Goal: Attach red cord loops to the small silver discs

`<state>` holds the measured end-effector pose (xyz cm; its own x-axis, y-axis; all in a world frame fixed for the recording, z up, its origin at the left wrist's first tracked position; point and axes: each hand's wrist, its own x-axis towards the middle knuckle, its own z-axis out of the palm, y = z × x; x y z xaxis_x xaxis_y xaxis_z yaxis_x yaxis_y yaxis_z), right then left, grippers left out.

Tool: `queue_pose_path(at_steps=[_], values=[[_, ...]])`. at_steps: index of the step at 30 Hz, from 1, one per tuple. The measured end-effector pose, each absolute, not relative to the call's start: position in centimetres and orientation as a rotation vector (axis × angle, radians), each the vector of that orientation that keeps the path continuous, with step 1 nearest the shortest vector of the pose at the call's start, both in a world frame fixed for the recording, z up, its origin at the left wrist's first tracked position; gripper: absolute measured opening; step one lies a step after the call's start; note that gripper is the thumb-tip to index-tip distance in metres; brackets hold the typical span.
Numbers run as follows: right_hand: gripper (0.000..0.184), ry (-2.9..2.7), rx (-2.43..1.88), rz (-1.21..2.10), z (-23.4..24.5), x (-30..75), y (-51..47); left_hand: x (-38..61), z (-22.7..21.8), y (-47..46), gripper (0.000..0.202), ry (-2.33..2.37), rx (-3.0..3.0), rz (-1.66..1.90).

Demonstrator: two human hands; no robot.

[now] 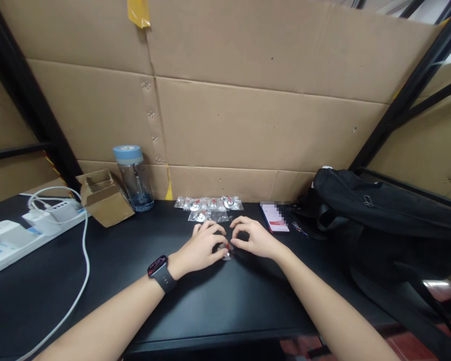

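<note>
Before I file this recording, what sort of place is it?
Probably a makeshift workstation: a black tabletop backed by cardboard panels, with a power strip and clear plastic packets on it.

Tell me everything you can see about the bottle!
The bottle stands upright on the black table. It's tall and see-through, like clear plastic or glass, with a light blue lid on top. Its bottom looks blue, and a dark strip shows inside or behind it. It's right beside the box; I can't tell if they touch. The cardboard wall is behind it. No hand is touching it.
</note>
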<state>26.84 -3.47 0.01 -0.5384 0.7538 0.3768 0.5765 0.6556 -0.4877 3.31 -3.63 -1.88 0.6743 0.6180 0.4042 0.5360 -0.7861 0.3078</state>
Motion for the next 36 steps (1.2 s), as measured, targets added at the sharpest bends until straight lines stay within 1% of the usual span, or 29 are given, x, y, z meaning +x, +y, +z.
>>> queue_pose_path(at_steps=[1, 4, 6, 10, 14, 18, 23, 26, 29, 32, 36], values=[[0.006, -2.31, -1.066, 0.363, 0.0, 27.3, -3.2, 3.3, -2.0, -3.7, 0.011, 0.938, 2.729, 0.747], [0.032, -2.29, -1.263, 0.135, -0.3, 28.7, -2.4, 3.5, -2.0, -3.9, 0.015, 0.907, 2.756, 0.758], [0.04, -2.311, -1.387, 0.015, -0.7, 29.4, -1.8, 3.6, -1.9, -4.1, 0.018, 0.88, 2.787, 0.737], [0.029, -2.394, -1.537, -0.054, -1.4, 29.9, -0.9, 3.7, -1.8, -4.1, 0.017, 0.853, 2.859, 0.705], [0.026, -2.37, -1.637, -0.171, -1.6, 29.6, -0.6, 3.4, -2.0, -3.5, 0.017, 0.882, 2.972, 0.72], [0.021, -2.37, -1.702, -0.172, -1.7, 29.8, -0.3, 3.2, -2.4, -3.0, 0.017, 0.948, 3.06, 0.716], [0.021, -2.335, -1.777, -0.182, -1.4, 29.9, -0.4, 3.1, -1.8, -3.1, 0.017, 1.082, 2.969, 0.875], [0.019, -2.317, -1.649, -0.111, -1.0, 29.1, -1.2, 3.0, -1.1, -3.3, 0.017, 1.206, 2.848, 0.963], [0.015, -2.242, -1.35, 0.142, -0.4, 27.7, -2.2, 2.9, -0.8, -3.3, 0.019, 1.264, 2.766, 1.01], [0.015, -2.057, -1.096, 0.364, 0.2, 26.3, -3.1, 3.1, -0.9, -3.1, 0.019, 1.305, 2.698, 1.05], [0.016, -1.795, -1.029, 0.401, 0.7, 25.5, -3.7, 3.4, -0.9, -3.1, 0.02, 1.374, 2.503, 1.144]])
